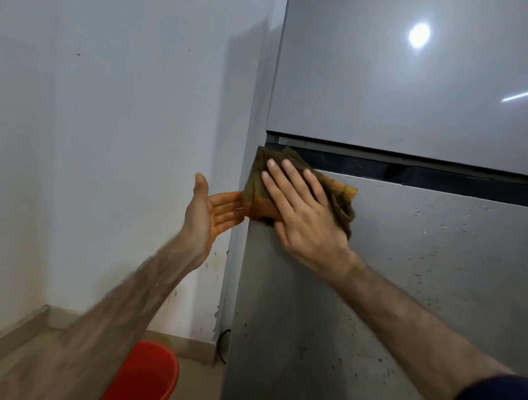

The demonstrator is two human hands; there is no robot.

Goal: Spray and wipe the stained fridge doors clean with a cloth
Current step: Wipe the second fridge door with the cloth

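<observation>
A tall grey fridge fills the right half of the view. Its upper door (428,86) looks smooth and reflects lamps. Its lower door (443,265) is speckled with droplets and brown specks. A dirty orange-brown cloth (342,194) lies against the lower door's top left corner. My right hand (303,213) presses it flat with straight fingers. My left hand (213,208) is open, palm up, at the fridge's left edge, with its fingertips touching the cloth's orange corner. No spray bottle is in view.
A red bucket (145,382) stands on the floor at the fridge's lower left. The white wall (102,119) on the left is stained low down near the fridge. A black cable (221,344) hangs by the fridge's side. A dark band (451,180) separates the doors.
</observation>
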